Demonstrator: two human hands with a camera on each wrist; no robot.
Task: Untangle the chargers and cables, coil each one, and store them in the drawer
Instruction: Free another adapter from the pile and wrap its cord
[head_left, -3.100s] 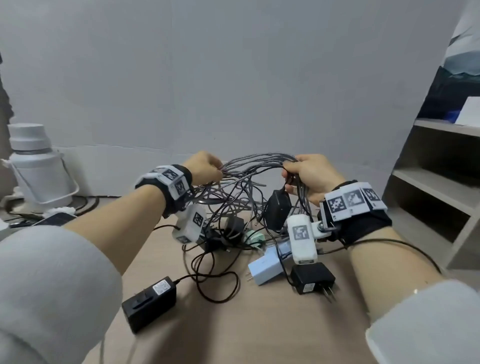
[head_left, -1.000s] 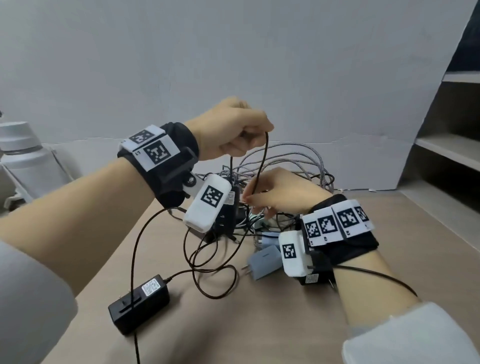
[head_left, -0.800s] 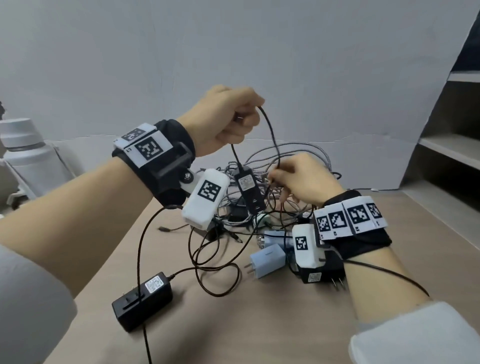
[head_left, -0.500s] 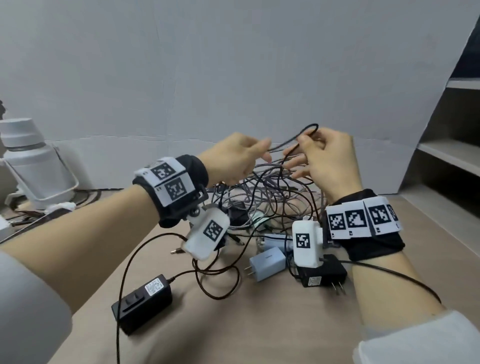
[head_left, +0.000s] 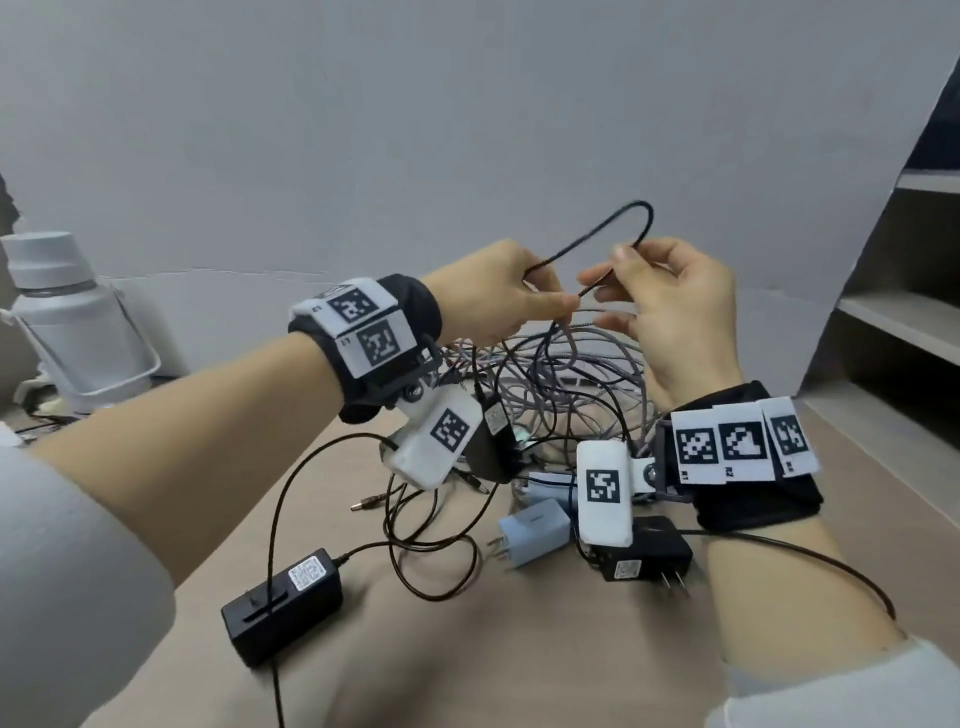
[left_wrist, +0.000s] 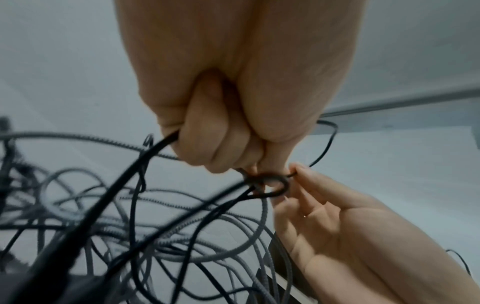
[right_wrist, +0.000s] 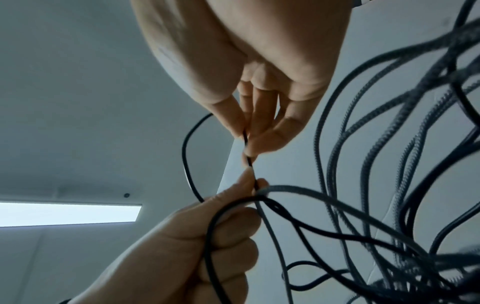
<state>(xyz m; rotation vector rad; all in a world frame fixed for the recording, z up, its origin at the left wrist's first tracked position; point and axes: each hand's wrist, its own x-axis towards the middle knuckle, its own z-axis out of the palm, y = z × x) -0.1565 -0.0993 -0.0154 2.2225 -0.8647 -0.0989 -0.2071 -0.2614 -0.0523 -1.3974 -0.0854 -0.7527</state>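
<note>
Half a second ago my hands only met; now my left hand (head_left: 498, 291) and right hand (head_left: 670, 301) both pinch the black cable (head_left: 597, 228), its loop raised above the tangle (head_left: 561, 379) at frame centre, so separating has begun.

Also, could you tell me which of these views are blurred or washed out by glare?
Head view: sharp, evenly lit, edges bowed by the wide lens. Left wrist view: the near black cable smears with blur below the left hand. Right wrist view: a ceiling light blows out white; the grey cables are soft.
</note>
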